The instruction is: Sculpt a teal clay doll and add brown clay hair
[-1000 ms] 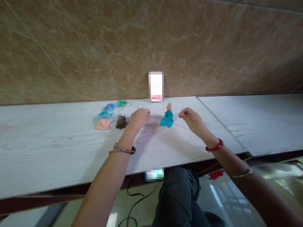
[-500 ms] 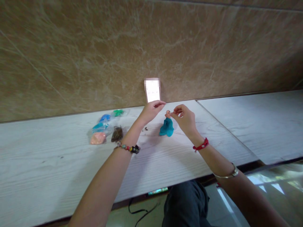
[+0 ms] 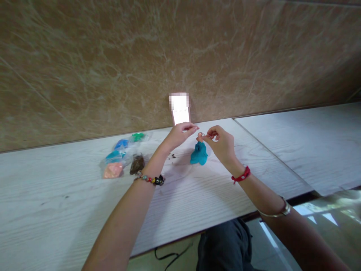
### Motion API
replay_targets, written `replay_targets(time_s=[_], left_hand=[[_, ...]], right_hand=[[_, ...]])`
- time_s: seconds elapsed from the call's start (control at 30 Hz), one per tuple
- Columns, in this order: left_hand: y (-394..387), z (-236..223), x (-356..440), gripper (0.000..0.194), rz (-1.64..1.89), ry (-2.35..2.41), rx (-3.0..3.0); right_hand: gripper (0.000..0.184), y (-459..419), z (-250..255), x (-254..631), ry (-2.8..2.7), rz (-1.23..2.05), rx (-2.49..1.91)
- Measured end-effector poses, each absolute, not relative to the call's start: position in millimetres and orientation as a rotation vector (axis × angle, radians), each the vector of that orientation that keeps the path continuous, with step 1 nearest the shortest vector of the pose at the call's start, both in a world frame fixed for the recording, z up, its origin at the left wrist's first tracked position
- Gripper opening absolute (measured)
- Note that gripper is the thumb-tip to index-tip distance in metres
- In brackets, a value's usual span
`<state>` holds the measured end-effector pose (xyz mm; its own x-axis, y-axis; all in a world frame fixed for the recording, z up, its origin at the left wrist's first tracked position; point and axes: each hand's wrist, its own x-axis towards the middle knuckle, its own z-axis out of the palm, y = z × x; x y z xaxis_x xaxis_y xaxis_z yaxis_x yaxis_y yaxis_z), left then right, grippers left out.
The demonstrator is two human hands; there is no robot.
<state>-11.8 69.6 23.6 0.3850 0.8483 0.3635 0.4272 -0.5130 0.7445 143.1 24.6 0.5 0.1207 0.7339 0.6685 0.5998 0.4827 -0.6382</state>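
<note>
A small clay figure [image 3: 199, 153] stands upright on the white tabletop, with a wide teal skirt and a peach head and upper body. A thin dark strand [image 3: 204, 135] runs from the top of its head. My right hand [image 3: 222, 142] pinches this strand between thumb and forefinger, close beside the head. On the other side, my left hand [image 3: 182, 133] hovers just left of the head, fingers stretched out and nothing visible in them. Whether its fingertips touch the figure I cannot tell.
A phone [image 3: 181, 113] with a lit screen leans against the brown marbled wall [image 3: 126, 67]. To the left lie plastic bags of peach clay [image 3: 113, 170], brown clay [image 3: 137, 164], blue clay [image 3: 121, 144] and green clay [image 3: 138, 137]. Dark crumbs [image 3: 173, 156] dot the white tabletop [image 3: 175, 210].
My left hand's fingers have reached slightly right and down toward the figure's head. My right hand keeps its pinch beside the head. The camera view has shifted a little.
</note>
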Motion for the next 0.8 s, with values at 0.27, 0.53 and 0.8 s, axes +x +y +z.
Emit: replay_targets(time_s=[0.27, 0.53, 0.8], left_hand=[[69.0, 23.4, -8.6, 0.025, 1.017, 1.084, 2.143], [69.2, 24.5, -5.8, 0.022, 1.027, 1.068, 2.165], [66.8, 24.6, -5.1, 0.020, 1.028, 1.077, 2.158]], right_hand=[[0.023, 23.2, 1.9, 141.3, -1.566, 0.163, -1.185], [0.023, 25.0, -1.7, 140.9, -1.569, 0.115, -1.132], [0.021, 24.0, -0.9, 140.7, -1.533, 0.082, -1.111]])
